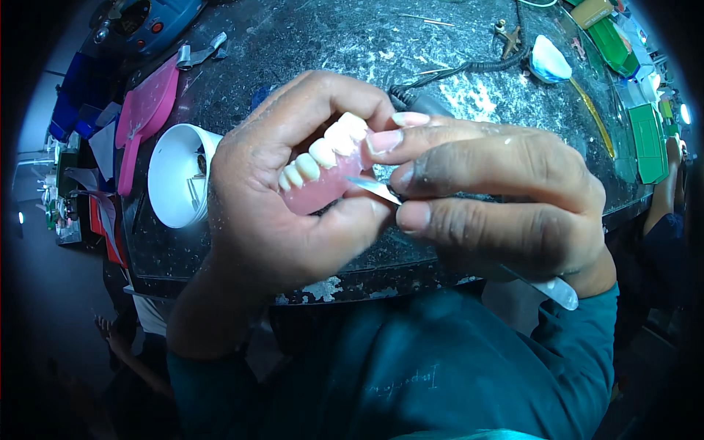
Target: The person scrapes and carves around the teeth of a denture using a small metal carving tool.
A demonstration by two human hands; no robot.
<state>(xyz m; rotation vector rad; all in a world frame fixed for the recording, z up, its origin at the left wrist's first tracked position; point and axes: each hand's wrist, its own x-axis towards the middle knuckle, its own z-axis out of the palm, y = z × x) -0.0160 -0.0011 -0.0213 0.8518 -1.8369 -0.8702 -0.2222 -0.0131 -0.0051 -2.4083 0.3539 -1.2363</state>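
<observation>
A denture point(317, 192) with a pink base and whitish teeth is held up over the near part of the bench. My left hand point(271, 183) wraps round it, thumb below and fingers curled over the far side. Between the fingers and thumb of my right hand point(506, 183) is a slim metal wax knife point(372, 188). Its pointed blade lies against or just over the pink base, under the teeth; exact contact is hard to see. The handle's rounded end shows below my right wrist. My right fingertips come close to the denture's right end.
A white cup point(180, 176) with small tools inside stands left of my left hand, near a pink dustpan point(145, 110). Behind my hands a black cable point(469, 67) crosses the stained dark bench point(323, 44). A white-headed brush point(550, 60) and green bins point(647, 143) are at the right.
</observation>
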